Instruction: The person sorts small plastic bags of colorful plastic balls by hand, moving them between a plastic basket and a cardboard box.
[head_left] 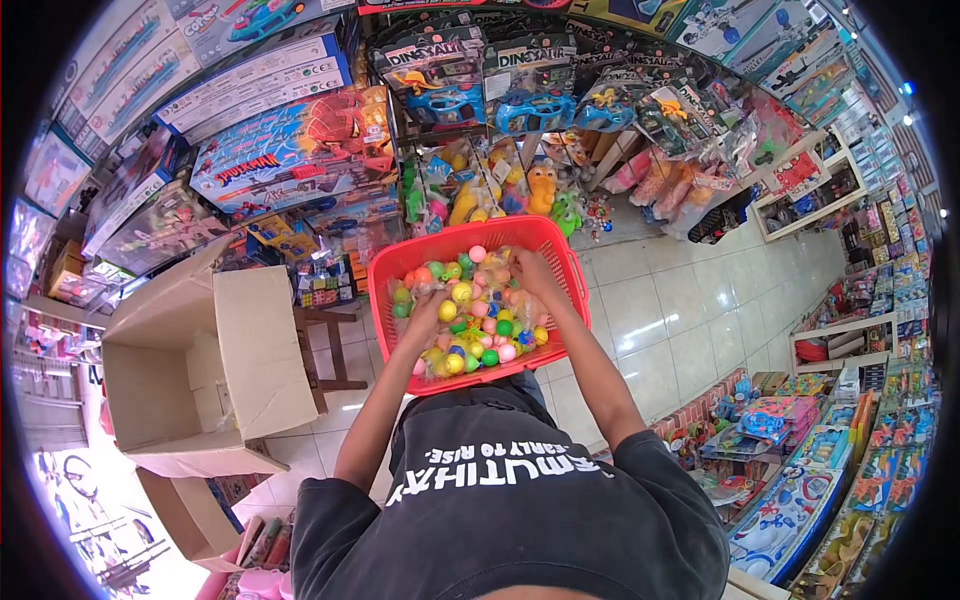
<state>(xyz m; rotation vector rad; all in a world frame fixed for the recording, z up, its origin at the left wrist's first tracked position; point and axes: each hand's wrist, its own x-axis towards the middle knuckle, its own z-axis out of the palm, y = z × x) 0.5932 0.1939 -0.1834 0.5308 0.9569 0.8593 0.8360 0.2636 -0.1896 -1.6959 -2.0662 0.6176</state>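
A red plastic basket (577,285) sits before me at lap height, filled with small coloured balls (462,292) in yellow, pink, green and orange. Some balls are wrapped in clear plastic bags (492,262). Over the left part of the basket, my left hand (430,306) is closed on crinkled clear plastic among the balls. My right hand (532,272) reaches in near the back right corner, its fingers bent and closed on clear plastic too. The fingertips of both hands are partly hidden by the bags and balls.
An opened cardboard box (170,370) stands at the left beside a wooden stool (338,350). Boxed toys (290,150) and hanging toy packs (535,85) line the shelves ahead. Tiled floor (660,290) extends to the right, towards a low toy display (780,470).
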